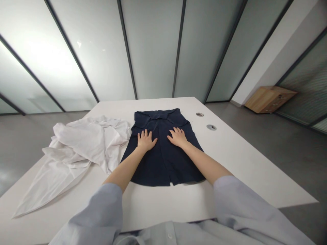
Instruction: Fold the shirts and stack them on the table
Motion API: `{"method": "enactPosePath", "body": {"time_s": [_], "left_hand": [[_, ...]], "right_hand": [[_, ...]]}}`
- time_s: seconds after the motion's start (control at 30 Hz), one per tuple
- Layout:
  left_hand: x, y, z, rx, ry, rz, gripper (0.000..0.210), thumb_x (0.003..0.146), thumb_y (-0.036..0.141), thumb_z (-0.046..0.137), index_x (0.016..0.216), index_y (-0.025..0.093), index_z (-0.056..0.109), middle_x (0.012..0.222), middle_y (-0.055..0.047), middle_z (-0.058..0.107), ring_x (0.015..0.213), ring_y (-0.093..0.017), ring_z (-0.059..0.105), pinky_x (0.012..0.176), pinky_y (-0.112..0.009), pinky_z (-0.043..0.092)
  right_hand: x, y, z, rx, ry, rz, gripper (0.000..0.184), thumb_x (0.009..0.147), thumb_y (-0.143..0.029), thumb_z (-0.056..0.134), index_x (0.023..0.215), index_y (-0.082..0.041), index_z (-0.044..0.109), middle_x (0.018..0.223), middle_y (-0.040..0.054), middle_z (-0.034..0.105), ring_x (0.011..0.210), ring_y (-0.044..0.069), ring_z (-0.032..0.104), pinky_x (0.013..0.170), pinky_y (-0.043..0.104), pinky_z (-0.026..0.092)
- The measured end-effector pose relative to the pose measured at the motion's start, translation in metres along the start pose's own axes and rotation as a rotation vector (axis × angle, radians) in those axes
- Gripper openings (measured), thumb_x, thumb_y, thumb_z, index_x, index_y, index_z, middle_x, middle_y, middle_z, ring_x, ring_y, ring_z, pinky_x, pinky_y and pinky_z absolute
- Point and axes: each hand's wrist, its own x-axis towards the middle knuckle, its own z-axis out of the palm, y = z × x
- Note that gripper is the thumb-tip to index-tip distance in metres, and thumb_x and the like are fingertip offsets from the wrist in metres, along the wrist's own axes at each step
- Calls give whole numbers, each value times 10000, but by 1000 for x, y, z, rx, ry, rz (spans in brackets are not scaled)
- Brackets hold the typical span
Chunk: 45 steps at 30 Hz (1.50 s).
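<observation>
A dark navy skirt point(163, 160) lies spread on the white table, its waistband at the far end and a small slit at its near hem. My left hand point(146, 140) rests palm down on the skirt's left half, fingers spread. On the right half lies my right hand point(178, 137), also flat with its fingers apart. Neither hand grips the cloth. Close by on the left is a crumpled white garment point(87, 139), its edge touching or nearly touching the skirt's left side. One long tapering part of it stretches toward the near left.
The white table point(245, 170) has two round cable grommets, one point(199, 114) farther away and another point(211, 127) nearer, right of the skirt. A wooden cabinet point(268, 98) stands on the floor at the right. Frosted glass panels point(153, 47) rise behind the table.
</observation>
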Motion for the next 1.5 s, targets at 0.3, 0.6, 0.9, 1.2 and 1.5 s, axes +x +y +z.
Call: {"method": "enactPosePath", "body": {"time_s": [0.3, 0.6, 0.9, 1.2, 1.5], "left_hand": [[-16, -2, -4, -33, 62, 38, 542, 922, 499, 351, 1362, 203, 463, 1410, -131, 467, 1293, -296, 415, 1040, -426, 350], [-19, -15, -4, -115, 95, 73, 481, 886, 498, 466, 1242, 182, 531, 1306, -118, 532, 1225, -253, 479, 1013, -352, 382], [-25, -5, -16, -30, 43, 23, 409, 875, 484, 460, 1124, 198, 612, 1138, -111, 598, 1080, -273, 578, 928, -382, 436], [-26, -7, -18, -43, 44, 32, 405, 876, 459, 445, 1077, 167, 641, 1065, -115, 681, 1021, -260, 634, 886, -360, 461], [-17, -11, 3, -66, -47, 56, 617, 913, 508, 327, 1416, 156, 395, 1539, -129, 320, 1428, -269, 257, 1132, -457, 245]], "right_hand": [[-29, 13, -1, 74, -39, -34, 556, 953, -485, 342, 1425, -205, 433, 1535, 104, 325, 1410, 275, 259, 1118, 434, 217], [-31, 16, -4, 90, 40, -45, 438, 930, -434, 452, 1280, -197, 567, 1367, 131, 486, 1258, 277, 434, 1016, 393, 347], [-40, 6, -20, -1, -40, -64, 491, 929, -528, 411, 1233, -189, 593, 1268, 155, 525, 1166, 307, 492, 947, 404, 384], [-41, 1, -18, 22, -105, -74, 717, 922, -636, 255, 1357, -127, 512, 1365, 205, 484, 1280, 337, 422, 1063, 445, 274], [-32, 13, 2, 73, -131, -35, 684, 942, -568, 236, 1497, -172, 294, 1581, 113, 208, 1451, 267, 153, 1142, 434, 144]]}}
